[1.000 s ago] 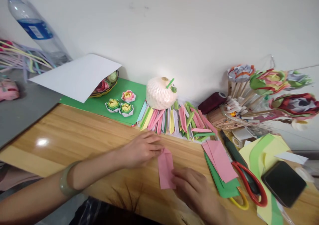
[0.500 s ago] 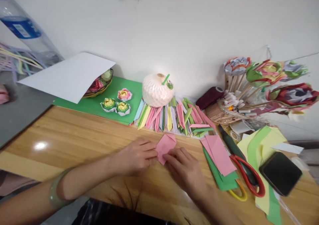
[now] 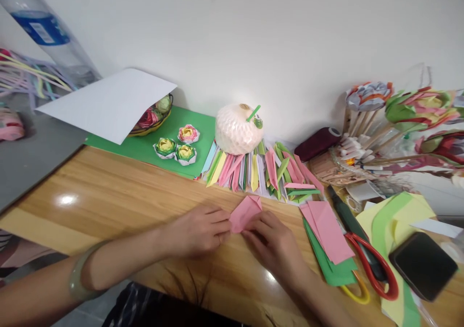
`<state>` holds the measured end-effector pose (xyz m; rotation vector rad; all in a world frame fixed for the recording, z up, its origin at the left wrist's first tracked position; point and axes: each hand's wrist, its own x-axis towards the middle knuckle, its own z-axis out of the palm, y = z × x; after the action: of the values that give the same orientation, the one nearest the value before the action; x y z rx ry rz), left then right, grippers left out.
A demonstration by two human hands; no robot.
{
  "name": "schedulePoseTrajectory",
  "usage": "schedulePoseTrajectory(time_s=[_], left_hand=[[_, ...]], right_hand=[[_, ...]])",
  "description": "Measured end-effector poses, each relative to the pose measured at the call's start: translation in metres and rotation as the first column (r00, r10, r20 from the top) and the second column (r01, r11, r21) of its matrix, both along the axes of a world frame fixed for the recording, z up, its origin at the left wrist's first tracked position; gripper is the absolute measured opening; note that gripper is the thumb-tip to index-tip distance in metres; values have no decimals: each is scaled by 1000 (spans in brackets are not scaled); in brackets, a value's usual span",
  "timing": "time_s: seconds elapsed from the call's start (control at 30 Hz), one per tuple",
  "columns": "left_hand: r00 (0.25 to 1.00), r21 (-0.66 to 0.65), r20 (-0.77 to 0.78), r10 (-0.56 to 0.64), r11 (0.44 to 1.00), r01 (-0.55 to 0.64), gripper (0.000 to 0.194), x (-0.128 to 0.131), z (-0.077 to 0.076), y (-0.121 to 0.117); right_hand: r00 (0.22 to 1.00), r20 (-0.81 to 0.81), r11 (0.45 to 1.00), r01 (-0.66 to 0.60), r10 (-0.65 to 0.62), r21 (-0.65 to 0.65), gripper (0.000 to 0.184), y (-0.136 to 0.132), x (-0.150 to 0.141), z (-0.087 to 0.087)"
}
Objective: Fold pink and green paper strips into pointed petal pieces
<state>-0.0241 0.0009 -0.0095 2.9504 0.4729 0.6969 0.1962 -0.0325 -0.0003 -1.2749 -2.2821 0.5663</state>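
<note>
A piece of pink paper with folded corners at its far end lies on the wooden table between my hands. My left hand pinches its left edge with the fingertips. On the near right edge, the thumb and fingers of my right hand grip the paper and cover its lower corner. Beyond it is a row of folded paper strips in pink, green, yellow and white. To the right, a stack of pink paper rectangles rests on green paper pieces.
Scissors with red and yellow handles lie right of the stack, near a black phone-like object. Three paper flowers sit on a green sheet. A foam-wrapped round object stands behind the strips. Paper flowers on sticks rise at right.
The view has shifted slightly, moving the scene rightward. The pink paper's near end looks blunter, its pointed corner no longer showing. Both hands keep hold of it.
</note>
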Motion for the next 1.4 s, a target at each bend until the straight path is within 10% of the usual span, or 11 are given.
schedulePoseTrajectory(time_s=[1.03, 1.4], left_hand=[[999, -123, 14, 39, 992, -37, 18, 5, -3, -4], [997, -20, -22, 75, 997, -75, 18, 6, -6, -2]], right_hand=[[991, 64, 989, 124, -119, -79, 15, 3, -7, -2], [993, 78, 990, -98, 91, 105, 21, -4, 11, -3]])
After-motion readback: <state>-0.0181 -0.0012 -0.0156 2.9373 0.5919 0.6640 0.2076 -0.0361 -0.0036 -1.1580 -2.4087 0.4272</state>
